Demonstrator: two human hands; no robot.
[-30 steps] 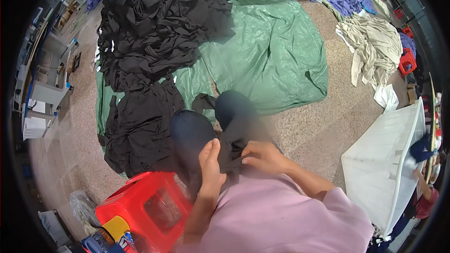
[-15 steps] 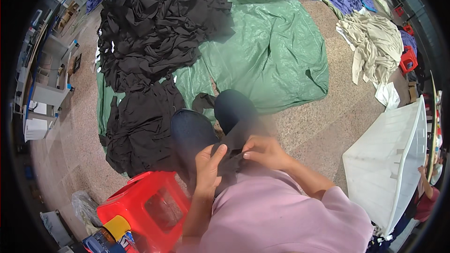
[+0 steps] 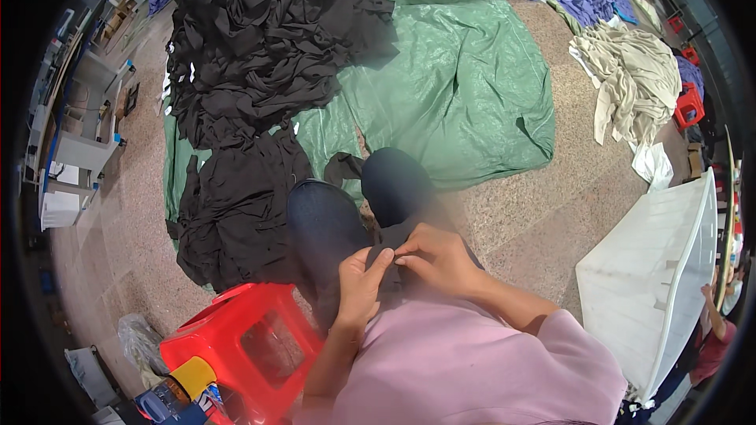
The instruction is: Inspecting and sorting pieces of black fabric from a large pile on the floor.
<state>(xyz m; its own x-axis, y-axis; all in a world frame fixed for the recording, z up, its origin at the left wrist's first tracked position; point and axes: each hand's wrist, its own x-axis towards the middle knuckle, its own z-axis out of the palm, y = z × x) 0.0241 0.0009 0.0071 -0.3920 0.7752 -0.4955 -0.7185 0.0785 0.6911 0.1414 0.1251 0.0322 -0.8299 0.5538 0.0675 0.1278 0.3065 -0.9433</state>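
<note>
Two hands meet over the person's lap in the head view: the left hand [image 3: 361,282] and right hand [image 3: 435,256] pinch a small black cloth [image 3: 383,248] between closed fingertips. Keeping the pinch tight and the edge taut looks wise. A red stool [image 3: 256,350] stands just left.

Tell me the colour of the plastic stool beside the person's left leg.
Red: the square plastic stool shows best in the head view, at lower left.
</note>
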